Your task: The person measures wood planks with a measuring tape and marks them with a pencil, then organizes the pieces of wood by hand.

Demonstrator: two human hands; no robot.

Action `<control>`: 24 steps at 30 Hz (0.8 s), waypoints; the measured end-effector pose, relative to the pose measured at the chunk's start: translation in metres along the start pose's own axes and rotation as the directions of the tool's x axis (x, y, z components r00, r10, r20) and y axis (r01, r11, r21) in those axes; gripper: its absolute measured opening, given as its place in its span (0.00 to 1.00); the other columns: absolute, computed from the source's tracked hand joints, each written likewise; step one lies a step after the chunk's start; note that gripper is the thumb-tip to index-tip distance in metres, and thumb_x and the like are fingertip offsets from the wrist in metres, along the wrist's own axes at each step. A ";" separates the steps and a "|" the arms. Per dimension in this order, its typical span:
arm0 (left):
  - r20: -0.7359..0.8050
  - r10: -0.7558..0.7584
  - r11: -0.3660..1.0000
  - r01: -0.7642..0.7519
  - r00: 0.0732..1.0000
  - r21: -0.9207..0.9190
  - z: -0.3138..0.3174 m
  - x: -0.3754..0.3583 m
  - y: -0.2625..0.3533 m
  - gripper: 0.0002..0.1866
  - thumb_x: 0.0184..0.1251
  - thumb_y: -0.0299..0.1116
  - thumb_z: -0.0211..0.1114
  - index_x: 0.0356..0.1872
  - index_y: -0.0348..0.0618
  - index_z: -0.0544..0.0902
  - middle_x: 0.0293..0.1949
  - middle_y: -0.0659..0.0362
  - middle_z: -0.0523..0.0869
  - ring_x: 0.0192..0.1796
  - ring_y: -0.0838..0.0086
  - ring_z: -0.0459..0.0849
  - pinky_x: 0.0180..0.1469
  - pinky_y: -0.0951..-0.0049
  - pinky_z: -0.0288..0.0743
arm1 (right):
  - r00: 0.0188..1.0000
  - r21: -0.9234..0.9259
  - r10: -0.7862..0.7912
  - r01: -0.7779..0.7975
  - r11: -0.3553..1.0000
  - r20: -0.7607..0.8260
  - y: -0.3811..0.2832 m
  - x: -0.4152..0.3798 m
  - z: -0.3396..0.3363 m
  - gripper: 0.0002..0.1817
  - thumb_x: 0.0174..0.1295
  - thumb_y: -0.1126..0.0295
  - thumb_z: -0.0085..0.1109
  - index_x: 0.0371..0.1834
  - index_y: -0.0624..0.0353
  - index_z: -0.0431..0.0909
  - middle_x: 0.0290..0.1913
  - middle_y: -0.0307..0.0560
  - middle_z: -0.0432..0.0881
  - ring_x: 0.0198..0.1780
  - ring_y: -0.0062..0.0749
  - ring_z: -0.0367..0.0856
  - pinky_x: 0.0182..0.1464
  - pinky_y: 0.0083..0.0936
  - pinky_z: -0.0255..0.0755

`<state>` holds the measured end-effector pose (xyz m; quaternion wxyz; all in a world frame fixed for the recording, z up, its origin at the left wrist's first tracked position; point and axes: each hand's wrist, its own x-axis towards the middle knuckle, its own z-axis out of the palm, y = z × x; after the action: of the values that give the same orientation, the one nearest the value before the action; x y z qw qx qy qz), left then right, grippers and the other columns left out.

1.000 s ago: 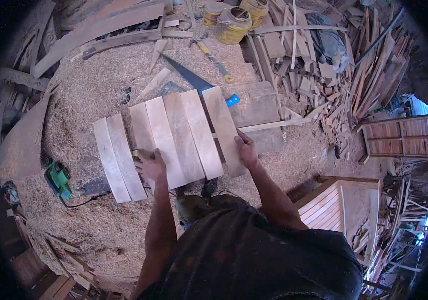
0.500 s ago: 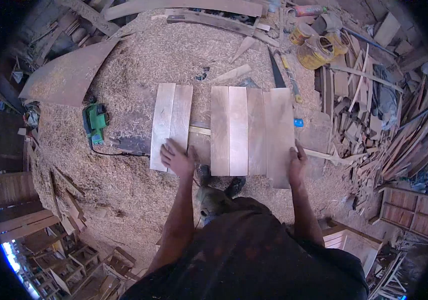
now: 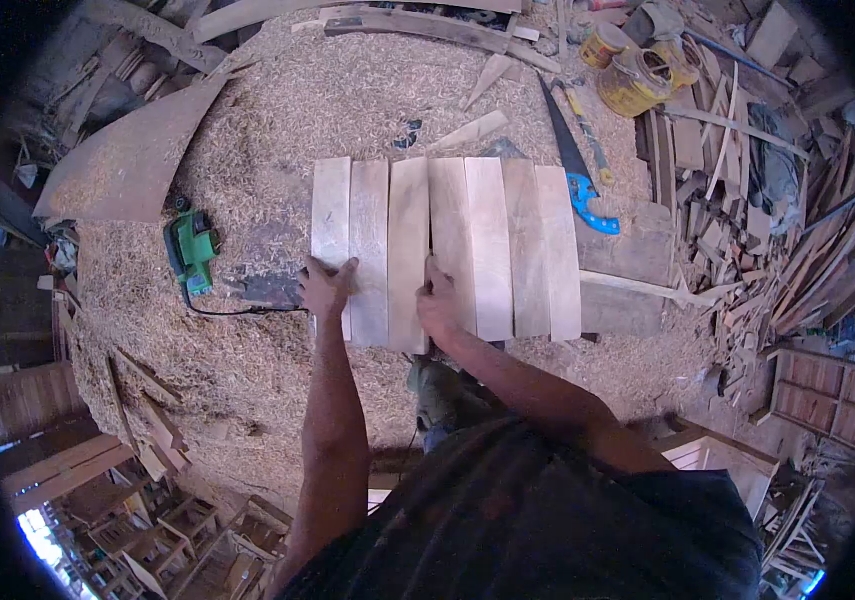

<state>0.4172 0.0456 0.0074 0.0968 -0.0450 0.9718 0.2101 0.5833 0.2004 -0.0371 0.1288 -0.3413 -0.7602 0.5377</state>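
Note:
Several wooden boards lie side by side. My left hand [image 3: 325, 289] rests on the outer left board [image 3: 331, 215], its thumb and fingers spread near that board's outer edge. My right hand [image 3: 439, 305] grips the right edge of a pale wooden board [image 3: 408, 225], third from the left, with fingertips in the narrow dark gap beside it. To the right of that gap lie more boards [image 3: 489, 240], edge to edge. Their lower ends do not line up exactly.
A green power planer [image 3: 193, 252] with a cord sits on the left amid wood shavings. A blue-handled handsaw [image 3: 588, 205] lies beyond the boards' right side. Yellow buckets [image 3: 633, 85] and a heap of scrap wood [image 3: 738, 230] are farther right.
The board at the far right end now lies against the left group, with my right hand on it. The gap between the groups has narrowed. The saw's blue handle is uncovered.

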 end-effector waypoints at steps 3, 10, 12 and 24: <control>0.049 0.016 1.000 -0.015 0.999 -0.012 -0.003 0.005 -0.004 0.65 0.47 0.70 0.83 0.82 0.43 0.65 0.74 0.36 0.71 0.76 0.32 0.69 0.74 0.35 0.67 | 0.985 -0.278 0.150 -0.122 0.953 0.082 -0.049 -0.004 -0.012 0.37 0.70 0.70 0.56 0.83 0.68 0.63 0.67 0.69 0.76 0.62 0.58 0.81 0.66 0.46 0.77; 0.070 0.045 0.999 -0.043 0.997 -0.031 0.002 0.022 -0.015 0.66 0.43 0.71 0.85 0.80 0.42 0.67 0.72 0.35 0.72 0.75 0.31 0.69 0.74 0.35 0.67 | 0.994 -0.365 0.085 -0.055 0.930 0.067 -0.051 0.014 -0.014 0.39 0.67 0.64 0.60 0.79 0.70 0.64 0.60 0.74 0.82 0.59 0.69 0.84 0.64 0.54 0.79; 0.076 0.041 0.999 -0.038 0.996 -0.028 0.002 0.022 -0.016 0.66 0.43 0.72 0.85 0.79 0.41 0.67 0.71 0.34 0.72 0.74 0.30 0.69 0.74 0.34 0.67 | 0.997 -0.276 0.052 -0.036 0.961 0.049 -0.051 0.021 -0.018 0.38 0.66 0.63 0.62 0.78 0.67 0.65 0.57 0.74 0.84 0.55 0.71 0.85 0.60 0.56 0.80; -0.018 0.089 0.994 -0.090 0.996 -0.061 -0.001 0.007 -0.015 0.65 0.46 0.74 0.81 0.82 0.48 0.67 0.69 0.29 0.73 0.70 0.27 0.72 0.72 0.34 0.69 | 0.988 -0.323 0.067 -0.018 0.946 0.142 -0.089 0.018 0.029 0.40 0.64 0.55 0.74 0.79 0.52 0.70 0.63 0.73 0.79 0.72 0.66 0.75 0.68 0.57 0.74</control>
<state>0.4119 0.0313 0.0005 0.0783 -0.0061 0.9667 0.2437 0.5206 0.1743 0.0290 0.0022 -0.3324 -0.8375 0.4338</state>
